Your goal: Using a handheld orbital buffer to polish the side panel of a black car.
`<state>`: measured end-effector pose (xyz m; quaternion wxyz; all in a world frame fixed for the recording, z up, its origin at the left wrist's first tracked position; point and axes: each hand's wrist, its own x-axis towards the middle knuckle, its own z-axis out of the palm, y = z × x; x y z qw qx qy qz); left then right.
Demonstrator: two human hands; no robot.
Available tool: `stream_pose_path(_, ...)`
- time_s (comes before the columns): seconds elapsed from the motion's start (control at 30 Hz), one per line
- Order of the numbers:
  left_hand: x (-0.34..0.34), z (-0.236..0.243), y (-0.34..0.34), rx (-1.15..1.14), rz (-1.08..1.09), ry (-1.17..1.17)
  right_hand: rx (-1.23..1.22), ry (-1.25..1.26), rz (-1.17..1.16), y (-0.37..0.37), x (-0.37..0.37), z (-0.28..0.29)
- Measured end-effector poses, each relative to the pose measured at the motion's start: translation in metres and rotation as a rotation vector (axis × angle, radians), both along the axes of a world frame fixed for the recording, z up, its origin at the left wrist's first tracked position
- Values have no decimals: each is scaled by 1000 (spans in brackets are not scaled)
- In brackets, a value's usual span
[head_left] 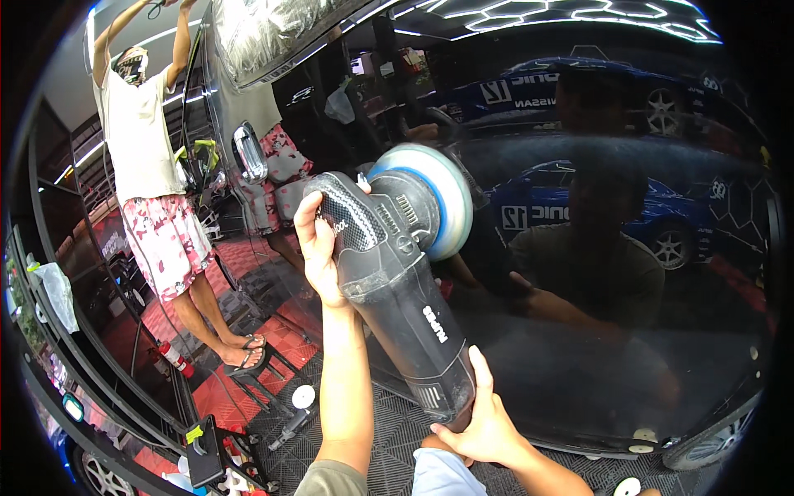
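A black electric polisher (397,322) is held up diagonally in front of a glossy black car panel (620,339). Its round white pad on a blue backing (447,207) faces the panel; whether they touch I cannot tell. My left hand (318,248) is closed around the patterned grip at the head of the polisher. My right hand (480,413) is wrapped around the lower end of its body. The panel shows reflections of a blue car and of me.
At left a person (141,157) stands on a black stool (265,372), arms raised beside the car. A small tool with a white disc (294,422), a red cylinder (178,360) and a black cart (211,455) sit low at left, on red and black floor tiles (372,413).
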<state>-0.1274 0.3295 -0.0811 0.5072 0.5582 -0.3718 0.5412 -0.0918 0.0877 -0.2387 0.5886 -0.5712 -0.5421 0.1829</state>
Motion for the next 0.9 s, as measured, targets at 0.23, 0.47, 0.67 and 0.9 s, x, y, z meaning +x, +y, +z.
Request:
stream_pose_path(0.23,32,15,-78,91,-24,25,151,-83,-86,-61,19,-2)
stream_pose_path(0.47,79,31,-156,295,-65,-126,190,-132,-129,-136,46,-7)
stream_pose_path(0.67,102,33,-207,266,-113,-107,211,-145,-161,-182,61,-13)
stream_pose_path(0.9,129,45,-271,385,-192,-77,328,-88,-215,-221,74,-27)
